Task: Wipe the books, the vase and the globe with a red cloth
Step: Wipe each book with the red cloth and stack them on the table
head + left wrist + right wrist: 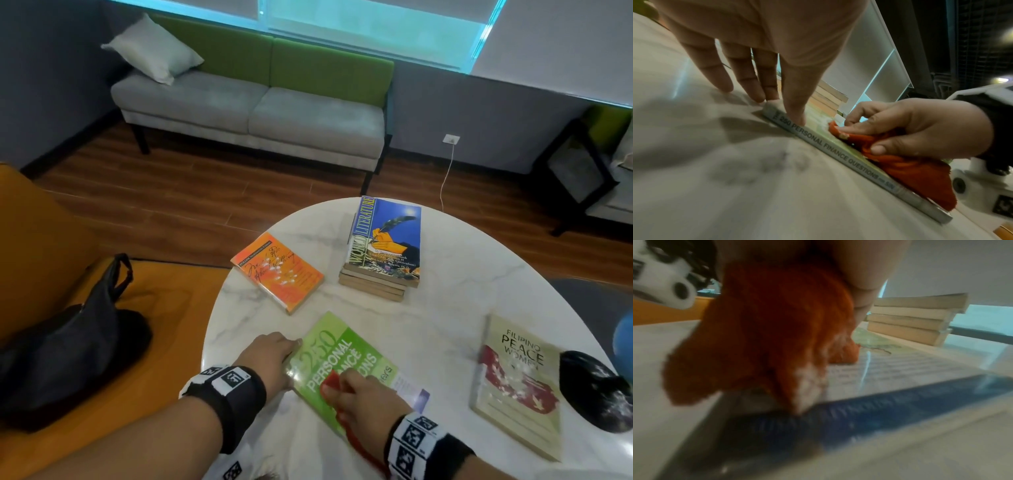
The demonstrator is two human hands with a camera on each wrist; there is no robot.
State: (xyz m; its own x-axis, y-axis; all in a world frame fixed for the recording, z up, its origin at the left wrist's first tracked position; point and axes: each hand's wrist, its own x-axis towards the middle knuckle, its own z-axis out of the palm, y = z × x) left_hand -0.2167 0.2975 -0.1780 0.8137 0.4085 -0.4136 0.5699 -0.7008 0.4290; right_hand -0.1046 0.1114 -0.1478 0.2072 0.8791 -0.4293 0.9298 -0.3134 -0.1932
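Grey-green sofa point(253, 113) on wood floor point(191, 205) beneath a seemingly blinded window point(373, 24).

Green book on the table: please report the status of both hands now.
Left hand open, fingers steadying green book at its spine. Right hand grips red cloth, pressed on the cover. Nothing in the way.

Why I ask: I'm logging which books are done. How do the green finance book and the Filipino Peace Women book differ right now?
The green finance book has the right hand holding the red cloth on its cover and the left hand steadying its edge; the Filipino Peace Women book lies untouched. One cover is green, the other beige. Both lie flat on the white table.
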